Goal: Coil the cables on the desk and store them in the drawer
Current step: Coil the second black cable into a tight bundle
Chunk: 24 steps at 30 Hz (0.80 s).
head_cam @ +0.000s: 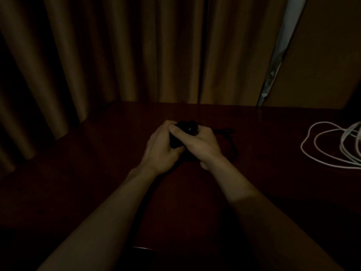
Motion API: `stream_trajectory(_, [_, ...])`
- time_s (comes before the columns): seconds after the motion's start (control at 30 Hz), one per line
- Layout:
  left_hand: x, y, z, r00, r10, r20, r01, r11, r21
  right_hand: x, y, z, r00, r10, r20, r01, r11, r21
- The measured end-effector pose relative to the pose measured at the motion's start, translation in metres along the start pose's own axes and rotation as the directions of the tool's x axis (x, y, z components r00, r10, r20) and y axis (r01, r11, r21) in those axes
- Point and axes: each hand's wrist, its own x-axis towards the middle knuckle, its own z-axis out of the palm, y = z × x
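A black cable (186,127) is bunched between both hands above the middle of the dark wooden desk (97,173). My left hand (162,149) is closed around the bundle from the left. My right hand (197,143) grips it from the right, thumb pressed on top. A loose tail of the black cable (230,137) trails onto the desk to the right of my hands. A white cable (332,145) lies in loose loops at the desk's right edge, partly cut off by the frame. The drawer is not visible.
Brown curtains (117,55) hang close behind the desk and along its left side. A pale strip (283,45) shows at the curtain's gap on the right, beside a plain wall (322,65). The scene is very dim.
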Motion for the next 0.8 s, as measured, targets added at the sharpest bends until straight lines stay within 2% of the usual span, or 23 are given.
stream_trajectory(0.1, [-0.002,0.0,0.001,0.999,-0.03,-0.044,0.03,1.0,-0.002,0.002,0.002,0.01,0.998,0.045,-0.033,-0.045,0.999,0.023])
stream_trajectory(0.17, [0.0,-0.001,-0.001,0.998,-0.064,-0.011,0.062,0.994,-0.085,0.003,0.002,0.01,0.998,0.059,-0.004,-0.059,0.998,0.036])
stream_trajectory(0.3, [0.005,-0.002,-0.018,0.963,-0.154,0.22,0.222,0.917,-0.331,0.002,-0.007,-0.016,0.976,0.082,0.203,-0.088,0.996,0.021])
stream_trajectory(0.37, [0.007,-0.001,-0.022,0.951,-0.157,0.268,0.25,0.898,-0.362,0.002,-0.012,-0.031,0.951,0.086,0.295,-0.086,0.996,-0.014])
stream_trajectory(0.47, [0.006,0.003,-0.021,0.94,-0.165,0.298,0.279,0.876,-0.393,0.0,-0.012,-0.032,0.931,0.08,0.357,-0.068,0.997,-0.046])
stream_trajectory(0.57, [0.004,0.003,-0.015,0.934,-0.179,0.308,0.296,0.871,-0.391,-0.002,-0.009,-0.02,0.954,0.026,0.298,-0.033,0.999,0.02])
stream_trajectory(0.67, [0.004,0.0,-0.009,0.963,-0.183,0.195,0.237,0.924,-0.301,-0.004,-0.01,-0.012,0.984,-0.02,0.176,-0.005,0.99,0.138])
stream_trajectory(0.8, [0.001,0.003,-0.005,0.989,-0.103,0.106,0.119,0.979,-0.164,-0.002,-0.005,-0.006,0.998,-0.019,0.054,0.015,0.997,0.077])
